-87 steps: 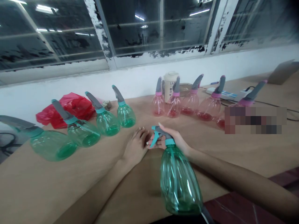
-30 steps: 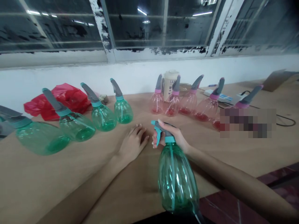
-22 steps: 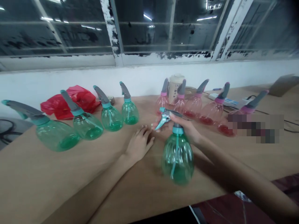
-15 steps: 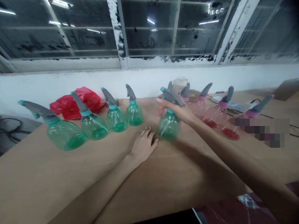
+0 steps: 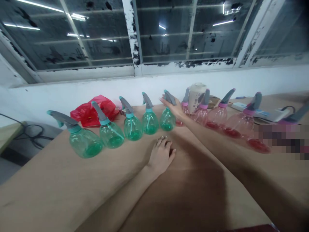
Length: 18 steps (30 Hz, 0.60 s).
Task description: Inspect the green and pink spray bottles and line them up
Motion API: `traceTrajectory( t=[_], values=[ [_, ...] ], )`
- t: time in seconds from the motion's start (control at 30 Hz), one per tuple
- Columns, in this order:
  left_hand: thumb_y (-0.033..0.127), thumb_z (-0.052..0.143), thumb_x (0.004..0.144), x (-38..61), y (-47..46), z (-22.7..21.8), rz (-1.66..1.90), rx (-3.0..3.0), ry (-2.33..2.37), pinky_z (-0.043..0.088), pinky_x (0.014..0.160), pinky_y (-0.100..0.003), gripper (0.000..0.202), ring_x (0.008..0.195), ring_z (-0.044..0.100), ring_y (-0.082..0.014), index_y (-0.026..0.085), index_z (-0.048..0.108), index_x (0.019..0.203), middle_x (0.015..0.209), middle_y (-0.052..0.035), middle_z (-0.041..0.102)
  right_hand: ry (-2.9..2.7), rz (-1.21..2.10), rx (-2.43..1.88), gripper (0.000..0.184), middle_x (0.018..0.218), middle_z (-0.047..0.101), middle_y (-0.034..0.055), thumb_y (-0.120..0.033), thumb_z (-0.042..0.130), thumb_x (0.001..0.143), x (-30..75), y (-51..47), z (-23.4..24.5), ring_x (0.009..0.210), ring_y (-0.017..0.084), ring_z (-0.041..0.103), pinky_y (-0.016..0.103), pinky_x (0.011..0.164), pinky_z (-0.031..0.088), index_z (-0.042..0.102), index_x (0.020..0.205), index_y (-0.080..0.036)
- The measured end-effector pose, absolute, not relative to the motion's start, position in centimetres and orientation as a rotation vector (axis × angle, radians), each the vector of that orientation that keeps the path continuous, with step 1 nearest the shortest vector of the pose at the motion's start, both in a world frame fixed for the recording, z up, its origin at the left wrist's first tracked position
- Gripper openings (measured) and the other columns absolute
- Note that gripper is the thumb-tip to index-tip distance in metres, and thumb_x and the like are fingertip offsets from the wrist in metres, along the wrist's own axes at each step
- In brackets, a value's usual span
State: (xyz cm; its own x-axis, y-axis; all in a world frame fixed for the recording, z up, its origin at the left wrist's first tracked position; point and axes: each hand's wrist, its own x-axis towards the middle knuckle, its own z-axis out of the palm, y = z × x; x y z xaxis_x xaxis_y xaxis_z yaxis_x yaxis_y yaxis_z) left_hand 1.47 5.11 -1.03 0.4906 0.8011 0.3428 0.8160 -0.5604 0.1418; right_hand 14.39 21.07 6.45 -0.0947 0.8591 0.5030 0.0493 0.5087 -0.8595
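My right hand (image 5: pixel 175 109) reaches far across the table and is wrapped round the grey and teal spray head of a green spray bottle (image 5: pixel 167 120). That bottle stands upright at the right end of a row of several green spray bottles (image 5: pixel 131 127). My left hand (image 5: pixel 161 155) lies flat on the brown table (image 5: pixel 101 190), palm down, fingers stretched out, holding nothing. Just right of my right hand begins a row of several pink spray bottles (image 5: pixel 218 116).
A red plastic bag (image 5: pixel 90 111) lies behind the green row by the white wall. A white cup (image 5: pixel 196 95) stands behind the pink bottles. A power strip (image 5: pixel 270 114) with cables sits at the far right. Dark windows run above.
My right hand lifted the green bottle from in front of me, carried it away to the back and set it upright at the end of the green row. My left hand stayed flat.
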Motion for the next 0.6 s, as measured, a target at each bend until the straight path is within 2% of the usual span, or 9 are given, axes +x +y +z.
traceTrajectory(
  t=[0.07,0.27,0.33,0.47,0.5,0.6],
  values=[
    [0.032,0.043,0.091,1.5,5.1,-1.1,-0.592,-2.684,-1.454,0.034,0.104,-0.044,0.035,0.125,0.042,-0.0277,0.011,0.055,0.115,0.128,-0.0149,0.053,-1.492,0.719,-0.832,0.053,0.114,0.058,0.0095,-0.049,0.058,0.077,14.0,21.6,6.2,0.111,0.023,0.052,0.032,0.095,0.037,0.056,0.113,-0.01],
    [0.031,0.043,0.091,1.5,5.1,-1.1,-0.579,-2.669,-1.468,0.033,0.105,-0.042,0.034,0.126,0.041,-0.0266,0.011,0.055,0.115,0.128,-0.0139,0.053,-1.542,0.576,-0.998,0.042,0.094,0.065,0.0053,-0.049,0.064,0.072,13.9,21.1,5.8,0.094,0.024,0.06,0.043,0.089,0.045,0.062,0.1,-0.019],
    [0.03,0.044,0.091,1.4,5.1,-1.0,-0.575,-2.667,-1.464,0.033,0.105,-0.042,0.033,0.125,0.042,-0.0262,0.011,0.055,0.116,0.128,-0.0144,0.054,-1.586,0.507,-1.015,0.044,0.097,0.066,0.0061,-0.048,0.065,0.072,14.7,19.8,5.7,0.092,0.024,0.061,0.043,0.088,0.047,0.061,0.105,-0.019],
    [0.03,0.044,0.091,1.4,5.2,-1.0,-0.564,-2.662,-1.458,0.034,0.104,-0.042,0.033,0.124,0.043,-0.0267,0.011,0.055,0.116,0.128,-0.0143,0.054,-1.624,0.4,-0.954,0.06,0.121,0.059,0.0101,-0.046,0.071,0.067,17.6,16.3,5.3,0.106,0.024,0.058,0.039,0.093,0.046,0.054,0.118,-0.019],
    [0.03,0.044,0.091,1.4,5.2,-1.0,-0.565,-2.66,-1.455,0.034,0.104,-0.042,0.033,0.124,0.043,-0.027,0.011,0.055,0.116,0.128,-0.0144,0.054,-1.63,0.38,-0.963,0.06,0.121,0.059,0.0104,-0.045,0.072,0.067,18.6,15.4,5.1,0.106,0.024,0.059,0.039,0.093,0.046,0.054,0.117,-0.019],
    [0.03,0.045,0.09,1.3,5.3,-1.0,-0.575,-2.655,-1.456,0.035,0.104,-0.042,0.034,0.125,0.043,-0.027,0.011,0.055,0.116,0.129,-0.0146,0.053,-1.63,0.366,-0.994,0.042,0.107,0.066,0.0094,-0.042,0.067,0.073,21.3,13.4,4.8,0.097,0.021,0.064,0.037,0.087,0.049,0.06,0.107,-0.018]
  ],
)
